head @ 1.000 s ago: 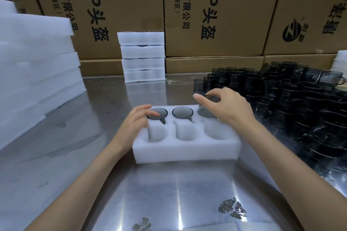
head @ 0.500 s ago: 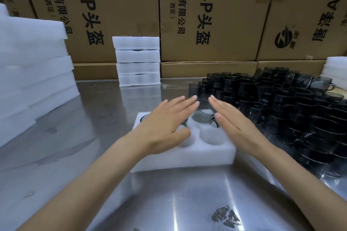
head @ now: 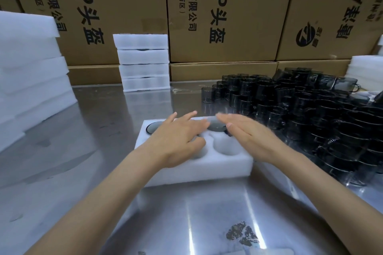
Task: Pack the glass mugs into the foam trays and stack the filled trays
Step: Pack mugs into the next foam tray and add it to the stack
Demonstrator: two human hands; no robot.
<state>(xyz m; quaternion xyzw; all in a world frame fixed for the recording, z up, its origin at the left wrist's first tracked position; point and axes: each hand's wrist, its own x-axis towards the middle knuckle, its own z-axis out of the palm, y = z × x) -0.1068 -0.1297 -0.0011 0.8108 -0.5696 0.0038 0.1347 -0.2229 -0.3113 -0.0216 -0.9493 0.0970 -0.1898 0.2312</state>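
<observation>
A white foam tray (head: 199,172) lies on the steel table in front of me. Dark glass mugs sit in its far row; the left mug (head: 153,127) and the right mug (head: 216,127) show, the middle one is hidden under my hand. The near pockets on the right look empty. My left hand (head: 178,138) lies flat over the tray's middle with fingers straight. My right hand (head: 246,132) hovers flat over the tray's right end, fingers straight and slightly blurred. A large heap of dark glass mugs (head: 306,114) stands at the right.
A stack of filled foam trays (head: 144,62) stands at the back against cardboard boxes (head: 223,12). Piles of foam (head: 29,76) fill the left side, and more foam (head: 364,68) sits at the far right. A dark stain (head: 241,234) marks the near table.
My right hand let go of the mug it was setting into the far right pocket. Both hands then flattened over the tray and have stayed there, shifting slightly.
</observation>
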